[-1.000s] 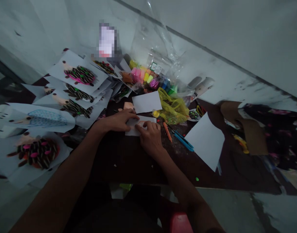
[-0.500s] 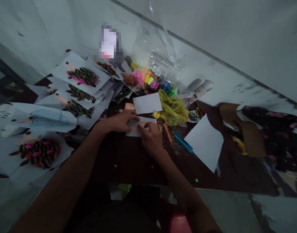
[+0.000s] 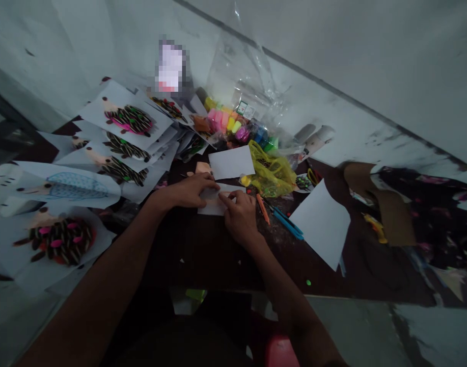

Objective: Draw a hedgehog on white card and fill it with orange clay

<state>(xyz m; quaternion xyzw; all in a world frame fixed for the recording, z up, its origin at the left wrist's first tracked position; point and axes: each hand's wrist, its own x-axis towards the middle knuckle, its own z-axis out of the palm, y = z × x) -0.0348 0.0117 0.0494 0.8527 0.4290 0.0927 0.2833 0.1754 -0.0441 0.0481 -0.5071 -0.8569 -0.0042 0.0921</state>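
On the dark table in front of me lies a small white sheet of paper point(image 3: 211, 209), with a peach-coloured patch, perhaps modelling clay, partly hidden by my fingers. My left hand point(image 3: 193, 192) rests on the sheet's left side, its fingers stretched out and thumb apart. From the right, my right hand point(image 3: 241, 215) presses its index finger on the sheet near the patch, the other fingers bent alongside. A peach lump point(image 3: 203, 167) sits just beyond my left hand. Beside it is a blank white card point(image 3: 232, 163).
Sheets with hedgehog pictures point(image 3: 128, 120) pile up at left. A yellow plastic bag point(image 3: 273, 173) and a clear bag of coloured clay point(image 3: 237, 125) stand behind. To the right lie an orange tool point(image 3: 263, 209), blue-handled scissors point(image 3: 289, 224) and white paper point(image 3: 322, 224).
My right hand has shifted very slightly, its index finger still on the sheet. My left hand stays in place.
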